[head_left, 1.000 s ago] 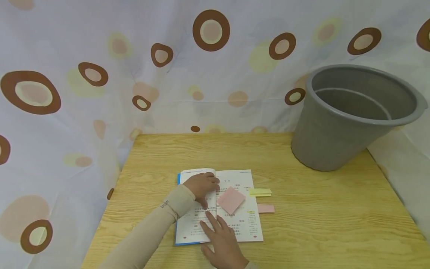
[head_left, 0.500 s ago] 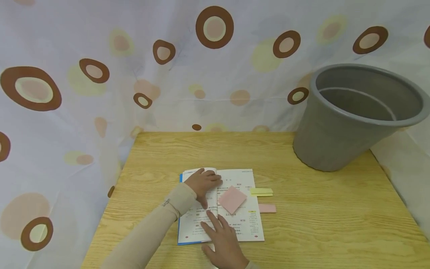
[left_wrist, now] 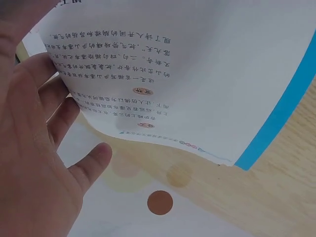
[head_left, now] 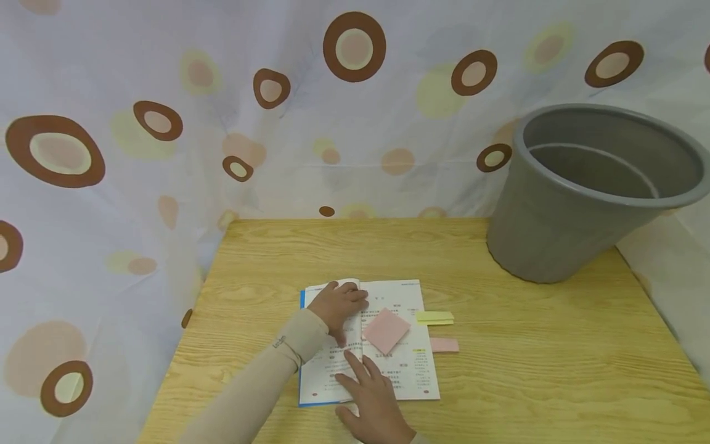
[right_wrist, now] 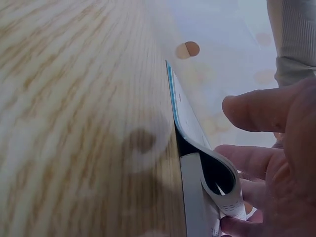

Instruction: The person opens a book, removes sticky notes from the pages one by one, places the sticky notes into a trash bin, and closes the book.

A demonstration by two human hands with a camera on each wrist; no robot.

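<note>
An open book (head_left: 410,382) with a blue cover edge lies on the wooden table, its printed pages facing up. Across the upper left page, my left hand (head_left: 337,308) rests with its fingertips at the centre fold. Lower down, my right hand (head_left: 373,401) touches the pages near the fold with its fingers spread. On the right page lies a pink square sticky note (head_left: 386,331). The right wrist view shows the page stack (right_wrist: 224,173) arching up at the spine beside the right fingers. Part of the left page is hidden under the left hand and sleeve.
A yellow paper strip (head_left: 435,317) and a pink paper strip (head_left: 445,345) stick out past the book's right edge. A large grey bucket (head_left: 554,240) stands at the table's back right. Patterned white cloth (head_left: 299,185) hangs behind the table (head_left: 527,370).
The head view has shifted a little, so the book and bucket appear slightly further right. Both hands keep nearly the same places on the book.
</note>
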